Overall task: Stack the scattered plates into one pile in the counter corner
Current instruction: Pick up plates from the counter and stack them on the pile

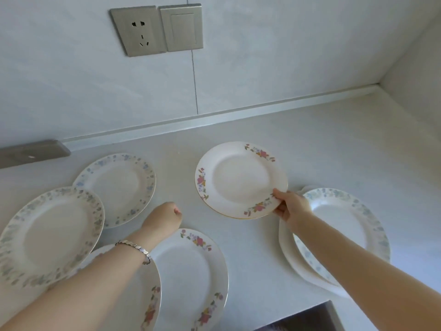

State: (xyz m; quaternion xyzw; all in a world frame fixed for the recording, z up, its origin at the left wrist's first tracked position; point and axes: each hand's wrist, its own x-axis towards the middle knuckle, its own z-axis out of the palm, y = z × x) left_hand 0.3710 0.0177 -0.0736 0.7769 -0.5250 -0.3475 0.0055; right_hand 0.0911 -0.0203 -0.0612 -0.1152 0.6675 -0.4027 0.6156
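- A single wide-angle view, worn on the person's head, looks forward and steeply down onto the counter (322, 144).
- It sits close: the left forearm (83, 283) enters from the lower left, the right forearm (358, 254) from the lower right, and a lifted plate (238, 180) lies near the frame's centre.
- The back wall (262, 56) and its socket (138, 32) fill the upper half, its lines tilted.

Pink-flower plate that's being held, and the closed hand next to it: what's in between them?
Nothing, just bare counter between the left hand and the held plate, as the head view shows.
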